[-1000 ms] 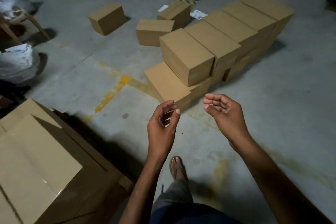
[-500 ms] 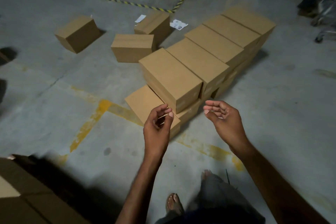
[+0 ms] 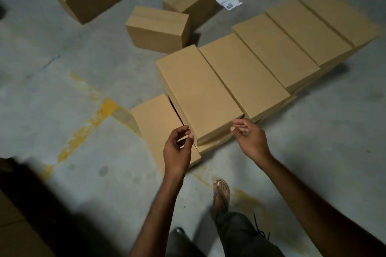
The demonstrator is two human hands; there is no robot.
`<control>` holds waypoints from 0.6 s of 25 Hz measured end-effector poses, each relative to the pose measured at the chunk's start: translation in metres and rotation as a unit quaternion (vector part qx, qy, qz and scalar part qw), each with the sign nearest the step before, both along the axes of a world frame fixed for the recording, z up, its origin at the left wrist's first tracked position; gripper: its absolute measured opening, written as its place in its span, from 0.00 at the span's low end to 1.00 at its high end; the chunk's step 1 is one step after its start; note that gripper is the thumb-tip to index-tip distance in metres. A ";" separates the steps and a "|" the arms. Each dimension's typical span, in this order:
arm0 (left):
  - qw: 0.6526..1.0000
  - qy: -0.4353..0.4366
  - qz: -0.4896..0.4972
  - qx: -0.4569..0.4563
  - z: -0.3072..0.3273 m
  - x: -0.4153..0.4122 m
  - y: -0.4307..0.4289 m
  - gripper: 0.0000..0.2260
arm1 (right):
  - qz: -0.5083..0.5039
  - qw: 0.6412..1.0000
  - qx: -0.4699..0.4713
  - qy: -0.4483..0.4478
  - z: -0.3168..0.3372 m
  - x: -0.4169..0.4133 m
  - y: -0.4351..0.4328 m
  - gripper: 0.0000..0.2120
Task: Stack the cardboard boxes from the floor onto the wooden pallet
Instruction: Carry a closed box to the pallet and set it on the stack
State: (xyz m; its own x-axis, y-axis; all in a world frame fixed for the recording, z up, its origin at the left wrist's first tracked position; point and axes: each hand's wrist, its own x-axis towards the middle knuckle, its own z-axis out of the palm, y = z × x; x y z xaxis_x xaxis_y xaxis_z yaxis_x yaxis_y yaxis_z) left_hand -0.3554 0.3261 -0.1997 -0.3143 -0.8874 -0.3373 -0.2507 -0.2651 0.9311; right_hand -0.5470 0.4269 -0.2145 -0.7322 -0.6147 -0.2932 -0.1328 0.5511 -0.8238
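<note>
Both hands are empty, with fingers loosely curled. On the left hand (image 3: 177, 149) the thumb and fingertips (image 3: 189, 137) are drawn close together without pinching anything. The right hand (image 3: 251, 141) has its fingers (image 3: 240, 127) bent inward, palm facing left. Between and just beyond them is the short near end of the nearest cardboard box (image 3: 200, 94), the first in a raised row of boxes (image 3: 277, 54) packed side by side on a lower layer. Its long axis runs away from the person, slanting left as it goes. The left hand is at its near left corner and the right hand at its near right corner, about equally close; neither is clearly touching it. Its right long side sits flush against the next box (image 3: 244, 77), so fingers probably cannot get in there. Its left side overhangs a narrow dark gap above a lower box (image 3: 154, 119) on the concrete floor (image 3: 62, 81). Three loose boxes (image 3: 158, 27) lie farther off to the left, near a paper scrap (image 3: 228, 2). There is open concrete to the right of the row and behind the person's sandalled foot (image 3: 221, 192), giving room to lift and step back. At lower left is a dark blurred mass (image 3: 25, 204); the wooden pallet cannot be made out.
</note>
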 end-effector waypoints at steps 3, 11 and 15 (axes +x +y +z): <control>0.998 -0.053 -0.018 0.009 -0.056 -0.046 -0.033 0.11 | 0.055 0.995 0.073 0.046 -0.063 -0.047 -0.037 0.12; 0.942 -0.261 -0.179 -0.113 -0.227 -0.119 -0.124 0.25 | 0.168 0.928 0.212 0.256 -0.193 -0.100 -0.117 0.24; 0.882 -0.357 -0.256 -0.169 -0.269 -0.113 -0.123 0.27 | 0.191 0.913 0.247 0.264 -0.238 -0.098 -0.117 0.26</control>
State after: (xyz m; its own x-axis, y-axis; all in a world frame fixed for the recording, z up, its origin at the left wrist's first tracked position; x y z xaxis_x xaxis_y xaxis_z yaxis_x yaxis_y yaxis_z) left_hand -0.4683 0.2026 -0.4690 -0.5180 -0.7783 -0.3550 -0.8117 0.3162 0.4911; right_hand -0.6448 0.3097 -0.4521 -0.6117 -0.7427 -0.2723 -0.6993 0.6686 -0.2527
